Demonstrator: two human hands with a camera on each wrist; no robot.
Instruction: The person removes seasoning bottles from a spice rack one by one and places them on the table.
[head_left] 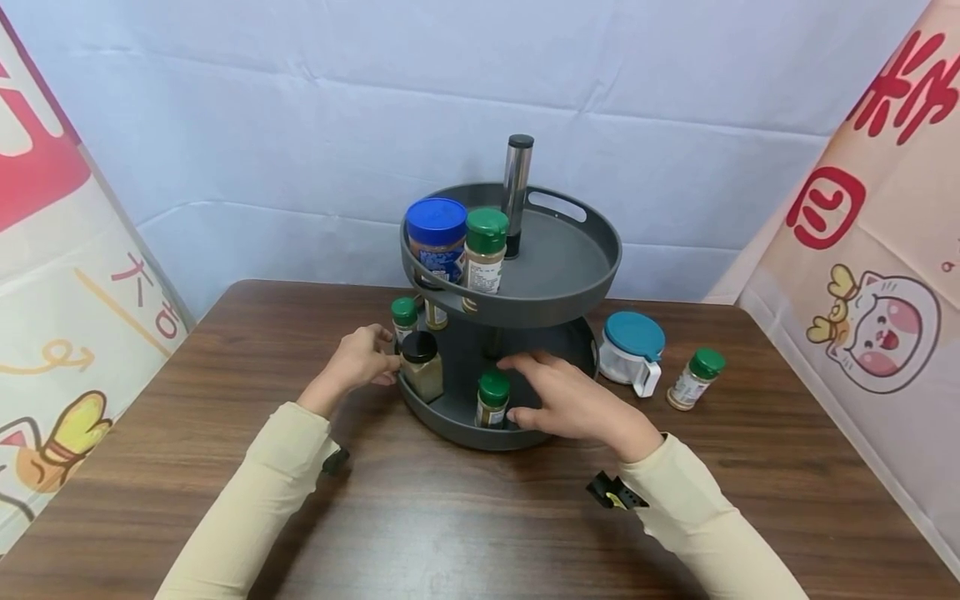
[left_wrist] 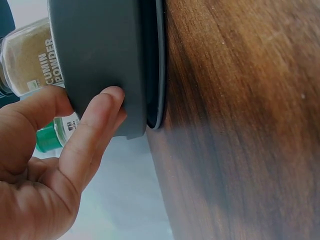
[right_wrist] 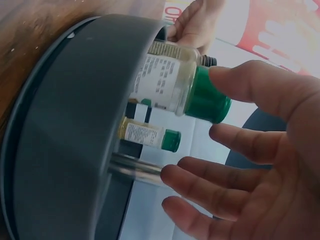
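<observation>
My left hand (head_left: 362,357) is at the left edge of a grey two-tier turntable rack (head_left: 517,312), its fingers (left_wrist: 102,112) lying against the lower tier's outer wall. Close to that hand stands a black-capped jar (head_left: 423,379), labelled cumin powder in the left wrist view, with a green-capped jar (head_left: 403,313) behind it. My right hand (head_left: 562,396) reaches over the lower tier's front right, fingers spread apart. Its thumb and index finger are beside the green cap of a small spice jar (right_wrist: 157,82); whether they touch it I cannot tell.
A blue-lidded jar (head_left: 437,229) and a larger green-capped jar (head_left: 485,250) stand on the upper tier, around a metal post (head_left: 517,179). Right of the rack, a teal-lidded container (head_left: 632,346) and another green-capped jar (head_left: 695,379) stand on the wooden table (head_left: 450,517).
</observation>
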